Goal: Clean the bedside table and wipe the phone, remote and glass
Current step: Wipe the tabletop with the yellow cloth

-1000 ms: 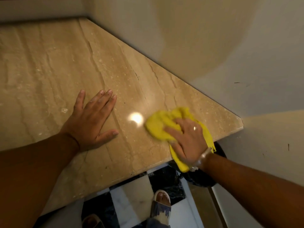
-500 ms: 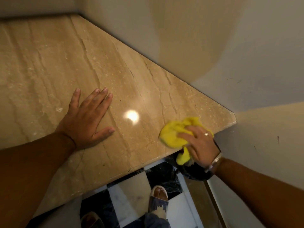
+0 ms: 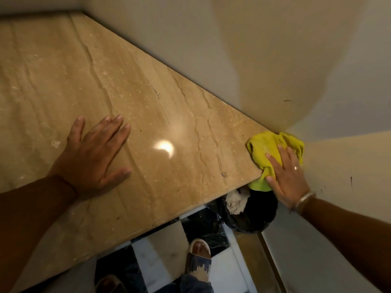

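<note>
Since the frame 1 second ago the yellow cloth (image 3: 273, 153) has slid from the middle of the slab, beside the light glare, out to the far right corner, and the right hand (image 3: 286, 176) has gone with it; the left hand (image 3: 95, 157) has kept its place.

At the left of the frame the left hand lies flat on the bedside table (image 3: 148, 106), all 5 fingers straight and spread, gripping nothing and bracing the body. The wide stretch of marble above and to its left gives free room for further strokes, and a small pale speck (image 3: 55, 143) sits there beside the little finger. A bright glare marks the centre.

At the right of the frame the right hand presses the cloth with straight fingers, thumb over the part that hangs past the front edge. Here 2 walls (image 3: 275, 60) meet the slab, so there is no room to travel further right or up; the stroke can only return leftward. Directly below, at lower centre right, stands a black bin (image 3: 254, 214) with crumpled paper (image 3: 236, 203). I judge that a loosened press could let the overhanging cloth drop into it.

The phone, remote and glass are not in view.
</note>
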{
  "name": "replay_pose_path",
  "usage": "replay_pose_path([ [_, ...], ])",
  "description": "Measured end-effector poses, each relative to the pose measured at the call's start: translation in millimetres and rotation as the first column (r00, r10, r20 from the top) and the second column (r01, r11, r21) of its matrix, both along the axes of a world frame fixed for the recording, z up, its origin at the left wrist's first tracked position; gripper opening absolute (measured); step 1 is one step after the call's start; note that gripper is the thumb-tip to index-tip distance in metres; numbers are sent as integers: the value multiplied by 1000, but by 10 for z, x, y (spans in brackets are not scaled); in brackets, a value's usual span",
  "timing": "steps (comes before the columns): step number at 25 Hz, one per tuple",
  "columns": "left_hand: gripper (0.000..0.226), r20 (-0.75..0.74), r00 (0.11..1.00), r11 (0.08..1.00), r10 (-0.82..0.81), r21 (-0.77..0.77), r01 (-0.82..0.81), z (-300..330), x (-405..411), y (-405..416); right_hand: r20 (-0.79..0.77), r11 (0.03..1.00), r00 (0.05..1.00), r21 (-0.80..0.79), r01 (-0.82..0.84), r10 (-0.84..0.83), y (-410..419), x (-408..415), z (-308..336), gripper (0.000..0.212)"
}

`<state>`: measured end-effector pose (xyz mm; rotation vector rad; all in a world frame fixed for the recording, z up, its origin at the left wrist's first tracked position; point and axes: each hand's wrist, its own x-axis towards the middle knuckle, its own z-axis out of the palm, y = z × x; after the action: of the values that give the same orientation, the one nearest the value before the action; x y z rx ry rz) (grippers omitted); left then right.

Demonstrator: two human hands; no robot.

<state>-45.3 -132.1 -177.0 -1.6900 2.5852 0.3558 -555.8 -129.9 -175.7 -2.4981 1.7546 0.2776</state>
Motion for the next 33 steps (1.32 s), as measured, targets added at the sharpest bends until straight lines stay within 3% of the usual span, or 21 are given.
replay_pose_path([
  [2, 95, 21, 1000, 1000, -15, 1, 15, -4, -22, -5, 20, 989, 989, 27, -144, 144, 108, 95, 64, 61],
  [4, 94, 46, 999, 1000, -27, -11, 28, -28, -11, -9, 31, 875, 876, 42, -483, 482, -408, 391, 120, 60],
  [6, 93, 53, 998, 999, -31, -34, 32, -39, 4, -22, 44, 780, 780, 20, -626, 625, -1101, 1023, 80, 61],
  [8, 92, 48, 998, 998, 32, -61, -29, -35, -20, -8, 79, 860, 857, -48, -508, 510, -1577, 2032, -10, 63],
  [10, 90, 38, 991, 987, 132, -95, -128, -46, -31, 39, 142, 960, 949, -25, -280, 281, -1455, 2996, 10, 62],
  [11, 90, 38, 976, 973, 215, -97, -211, -36, 11, 105, 140, 957, 947, -1, -291, 289, -1236, 3218, 51, 60],
  [13, 90, 44, 927, 924, 372, -110, -366, -25, 263, 265, 161, 812, 805, 27, -583, 572, -664, 3042, -5, 57],
  [15, 88, 94, 896, 900, 434, -90, -427, -43, 652, 419, 214, 535, 540, 87, -841, 814, -222, 2448, 91, 54],
  [16, 87, 100, 887, 892, 451, -77, -445, -46, 825, 487, 216, 431, 441, 94, -897, 871, -304, 2190, 119, 54],
  [17, 85, 110, 877, 884, 467, -65, -462, -49, 908, 514, 181, 402, 411, 83, -912, 893, -560, 2012, 102, 54],
  [19, 84, 98, 859, 864, 503, -53, -500, -72, 939, 503, 90, 538, 540, 47, -842, 837, -1311, 2156, 53, 57],
  [21, 87, 55, 849, 851, 525, -30, -524, -65, 916, 463, 54, 802, 800, -37, -597, 598, -1843, 2931, 57, 60],
  [23, 90, 35, 843, 844, 536, -12, -536, -46, 931, 479, 94, 938, 934, -56, -341, 345, -1607, 3631, 24, 63],
  [24, 92, 21, 842, 842, 539, 1, -539, -33, 949, 488, 107, 932, 926, -54, -358, 362, -1252, 3710, 9, 64],
  [25, 94, 6, 840, 840, 542, 18, -542, -23, 959, 499, 80, 849, 846, -7, -529, 528, -825, 3559, 1, 63],
  [27, 97, 3, 843, 843, 538, 33, -537, -13, 964, 506, 127, 537, 554, 144, -831, 823, -65, 2867, 110, 63],
  [28, 97, 8, 848, 848, 529, 37, -529, -5, 949, 503, 169, 417, 450, 197, -887, 877, -85, 2522, 247, 66],
  [29, 97, 14, 854, 852, 521, 44, -521, 4, 952, 490, 145, 358, 382, 167, -918, 912, -352, 2305, 290, 70],
  [30, 96, 15, 858, 857, 513, 50, -513, 1, 963, 479, 94, 376, 391, 149, -915, 915, -780, 2269, 239, 73],
  [31, 96, 13, 864, 863, 503, 51, -503, -5, 969, 471, 71, 488, 499, 134, -863, 864, -1222, 2421, 191, 74],
  [33, 95, 19, 869, 867, 495, 53, -495, -9, 977, 469, 59, 822, 826, 88, -563, 560, -1941, 3346, 124, 75],
])
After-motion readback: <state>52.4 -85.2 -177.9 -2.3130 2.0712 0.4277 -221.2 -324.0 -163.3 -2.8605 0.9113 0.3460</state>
